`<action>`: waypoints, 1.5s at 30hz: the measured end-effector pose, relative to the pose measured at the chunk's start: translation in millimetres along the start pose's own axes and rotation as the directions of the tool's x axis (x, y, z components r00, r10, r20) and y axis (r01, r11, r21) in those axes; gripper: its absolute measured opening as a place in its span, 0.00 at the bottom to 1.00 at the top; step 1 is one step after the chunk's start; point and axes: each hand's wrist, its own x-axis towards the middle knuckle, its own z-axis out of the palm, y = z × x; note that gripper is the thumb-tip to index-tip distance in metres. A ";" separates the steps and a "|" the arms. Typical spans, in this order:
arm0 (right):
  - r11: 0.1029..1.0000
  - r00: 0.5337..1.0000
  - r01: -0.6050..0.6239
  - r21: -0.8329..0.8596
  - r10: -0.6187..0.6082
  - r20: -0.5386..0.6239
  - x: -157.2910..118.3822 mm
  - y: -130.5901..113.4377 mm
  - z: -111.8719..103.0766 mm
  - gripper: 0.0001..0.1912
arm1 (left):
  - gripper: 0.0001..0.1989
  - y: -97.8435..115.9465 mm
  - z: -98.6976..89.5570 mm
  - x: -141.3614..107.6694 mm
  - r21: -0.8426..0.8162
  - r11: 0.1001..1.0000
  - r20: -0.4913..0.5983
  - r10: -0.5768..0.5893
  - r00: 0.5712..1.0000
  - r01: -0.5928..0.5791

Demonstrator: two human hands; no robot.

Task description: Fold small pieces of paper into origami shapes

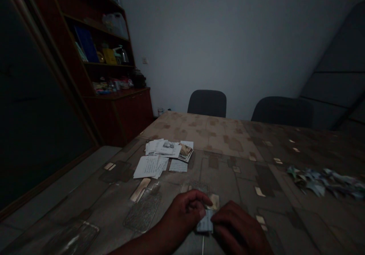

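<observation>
A small pale folded piece (205, 222), apparently paper, is between my two hands near the front of the table. My left hand (189, 211) curls at its left side, with the thumb on its upper left edge and the index finger arched above. My right hand (238, 224) has bent fingers, their tips at the right edge of the piece. Farther off to the left lie overlapping white cards (151, 166) with writing and a pile of printed cards (168, 148).
Crumpled paper-like pieces (325, 182) lie in a heap on the right of the patterned tablecloth (211, 133). Two dark chairs (207, 102) stand beyond the far edge. A red-brown shelf cabinet (131, 112) is at the left.
</observation>
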 end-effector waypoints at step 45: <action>0.974 0.951 -0.040 -0.221 0.105 0.290 -6.9 11.7 -10.0 0.06 | 0.06 21.2 -20.9 -9.6 0.693 0.031 0.698 0.219 0.682 -0.720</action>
